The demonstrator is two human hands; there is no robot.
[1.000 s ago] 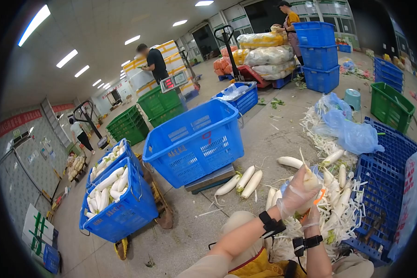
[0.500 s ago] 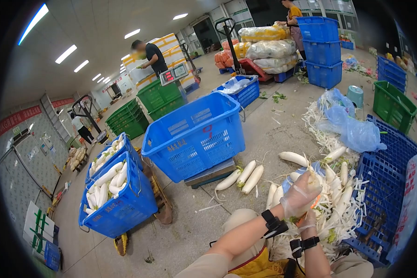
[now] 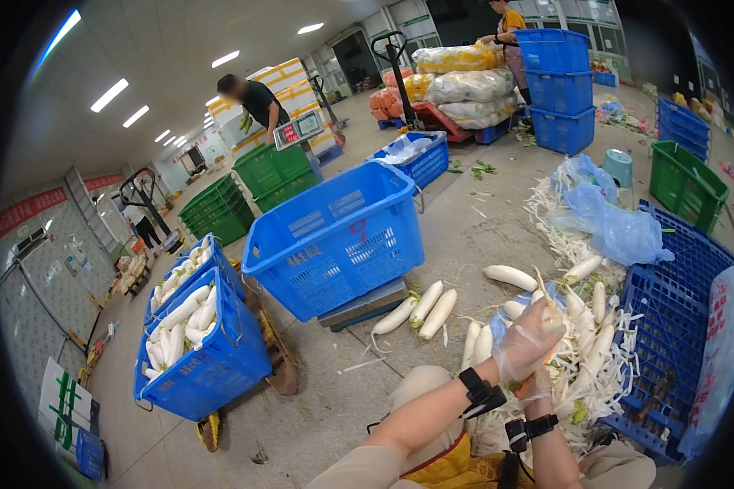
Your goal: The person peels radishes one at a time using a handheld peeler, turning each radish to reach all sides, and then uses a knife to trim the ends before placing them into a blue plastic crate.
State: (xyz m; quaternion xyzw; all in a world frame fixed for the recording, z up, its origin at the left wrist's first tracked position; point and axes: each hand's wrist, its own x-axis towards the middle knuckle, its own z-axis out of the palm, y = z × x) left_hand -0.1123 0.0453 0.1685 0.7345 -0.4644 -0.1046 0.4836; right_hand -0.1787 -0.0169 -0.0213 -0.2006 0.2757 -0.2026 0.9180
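My left hand (image 3: 530, 342), in a clear thin glove, is closed round a white daikon radish (image 3: 549, 300) whose thin end sticks up above the fingers. Just below and partly behind it is my right hand (image 3: 537, 386), also gloved, its fingers curled and largely hidden. A bit of something orange (image 3: 551, 354) shows between the two hands; its kind is hidden. Under and around them lies a heap of white peelings (image 3: 583, 383) with several daikons in it. More daikons (image 3: 438, 314) lie on the floor to the left.
A large blue crate (image 3: 334, 277) stands on a low scale ahead. At left, blue crates (image 3: 212, 367) hold daikons on a pallet truck. Blue lattice crates (image 3: 652, 342) and blue plastic bags (image 3: 620, 224) are at right. Two people (image 3: 261, 102) (image 3: 511, 33) stand farther back.
The view has shifted slightly, so the scene sits a little further left. Both hands stay close together at the daikon. The person by the green crates has bent lower.
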